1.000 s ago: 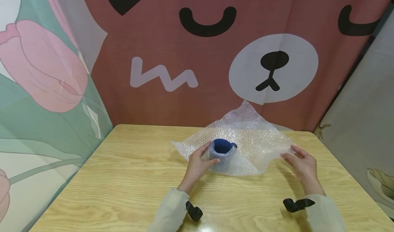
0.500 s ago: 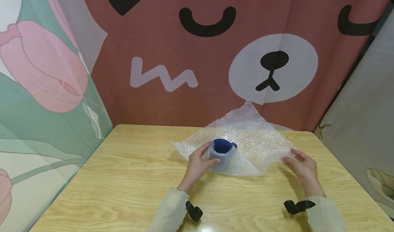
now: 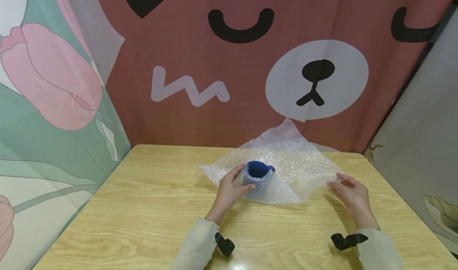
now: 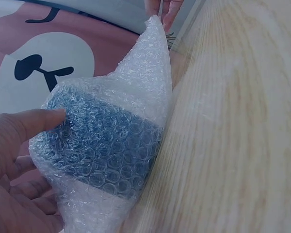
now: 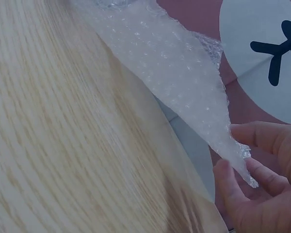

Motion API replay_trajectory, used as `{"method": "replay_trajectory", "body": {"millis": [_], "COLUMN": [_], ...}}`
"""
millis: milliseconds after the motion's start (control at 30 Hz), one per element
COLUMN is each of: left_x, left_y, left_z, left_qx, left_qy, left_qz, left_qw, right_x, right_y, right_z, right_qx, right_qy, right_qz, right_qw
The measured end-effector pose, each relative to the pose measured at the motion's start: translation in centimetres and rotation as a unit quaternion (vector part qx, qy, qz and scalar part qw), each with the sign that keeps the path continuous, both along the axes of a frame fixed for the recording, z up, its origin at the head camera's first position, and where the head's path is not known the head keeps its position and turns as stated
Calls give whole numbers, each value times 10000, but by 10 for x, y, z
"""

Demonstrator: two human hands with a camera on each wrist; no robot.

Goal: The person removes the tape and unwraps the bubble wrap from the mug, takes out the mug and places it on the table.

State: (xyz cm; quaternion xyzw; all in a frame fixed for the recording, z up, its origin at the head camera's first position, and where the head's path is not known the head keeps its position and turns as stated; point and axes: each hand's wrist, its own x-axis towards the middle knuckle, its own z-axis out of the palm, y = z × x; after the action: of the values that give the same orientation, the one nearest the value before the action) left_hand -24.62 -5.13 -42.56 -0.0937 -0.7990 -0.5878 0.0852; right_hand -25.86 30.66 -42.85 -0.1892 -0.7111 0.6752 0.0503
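A blue mug [image 3: 257,169] stands upright on the table, its near side covered by a sheet of bubble wrap [image 3: 304,170]. Its handle [image 3: 272,169] points to the right. My left hand [image 3: 229,192] grips the wrapped mug from the left, thumb at the front; in the left wrist view the thumb presses the bubble wrap [image 4: 111,145] over the blue wall. Off to the right, my right hand [image 3: 352,196] pinches the sheet's right corner between thumb and fingers, a little above the table. The right wrist view shows that corner [image 5: 240,162] between the fingers.
The wooden table [image 3: 150,206] has its back edge against a brown curtain [image 3: 186,123] with a printed bear face. Patterned curtains hang on both sides. A black wrist mount [image 3: 224,244] sits at the left cuff, another mount [image 3: 348,241] at the right.
My right hand has shifted very slightly, with the pinched corner lowered a touch. The left hand and the mug stay in place.
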Motion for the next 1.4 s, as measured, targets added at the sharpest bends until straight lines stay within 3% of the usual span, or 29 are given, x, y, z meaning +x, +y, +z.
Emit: {"method": "replay_trajectory", "body": {"millis": [267, 467, 733, 933, 1167, 1400], "left_x": [-1, -3, -10, -15, -20, -26], "left_y": [-6, -18, -34, -41, -40, -37], "left_z": [3, 10, 22, 33, 41, 43], "left_qx": [-79, -428, -688, -1104, -1575, -2125], "left_qy": [-52, 25, 543, 694, 1246, 1916], "left_qz": [-133, -194, -572, -584, -526, -487], "left_qw": [9999, 9989, 9945, 9897, 9782, 9570], "right_x": [3, 4, 4, 6, 11, 11], "right_y": [0, -3, -8, -14, -31, -53], "right_z": [8, 19, 32, 39, 56, 65], "right_qx": [146, 958, 1277, 1736, 2118, 2158], "right_qy": [206, 177, 218, 488, 1042, 1621], "right_qz": [24, -14, -151, -411, -362, 288], "right_qw": [9997, 9952, 9915, 9827, 9711, 9625]}}
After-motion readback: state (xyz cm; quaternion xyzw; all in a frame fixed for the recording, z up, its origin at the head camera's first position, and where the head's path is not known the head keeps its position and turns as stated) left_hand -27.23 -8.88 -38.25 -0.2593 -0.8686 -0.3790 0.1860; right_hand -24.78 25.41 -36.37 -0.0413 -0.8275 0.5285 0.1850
